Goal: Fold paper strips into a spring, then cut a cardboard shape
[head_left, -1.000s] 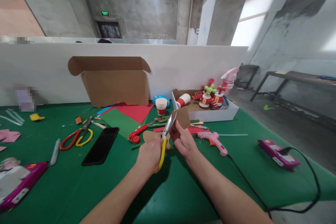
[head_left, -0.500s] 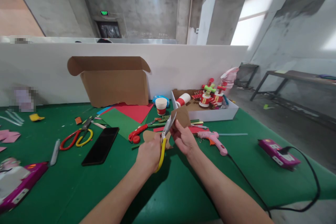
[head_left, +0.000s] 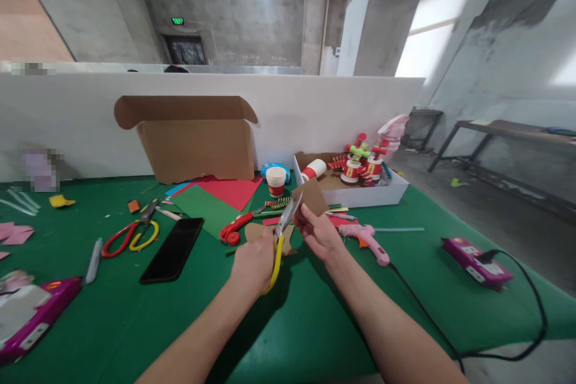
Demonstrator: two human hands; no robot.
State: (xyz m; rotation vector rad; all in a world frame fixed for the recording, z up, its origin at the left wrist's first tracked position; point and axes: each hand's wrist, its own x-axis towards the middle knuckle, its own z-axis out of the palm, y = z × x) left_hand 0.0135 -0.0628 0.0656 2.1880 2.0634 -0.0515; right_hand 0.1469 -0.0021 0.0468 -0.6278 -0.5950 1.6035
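My left hand (head_left: 255, 261) is closed around a pair of scissors (head_left: 278, 261) with yellow handles, its blades pointing up and to the right. Between the thumb and fingers of my right hand (head_left: 318, 233) is a small piece of brown cardboard (head_left: 314, 196). The blade tips reach the cardboard's left edge. Below the blades, another cut piece of brown cardboard (head_left: 255, 231) lies on the green table, partly hidden by my left hand. A red-handled utility knife (head_left: 237, 225) rests just left of it.
A pink glue gun (head_left: 369, 241) lies on the right, its cord trailing to a purple power box (head_left: 477, 264). Behind stand a paper cup (head_left: 276, 180) and a white box (head_left: 369, 197) of crafted figures. Leftward are a phone (head_left: 173, 251), red-and-yellow scissors (head_left: 117, 243) and green paper (head_left: 198, 207).
The cardboard has tilted slightly in my right hand, and that hand has shifted a little. My left hand and the scissors have moved slightly left.
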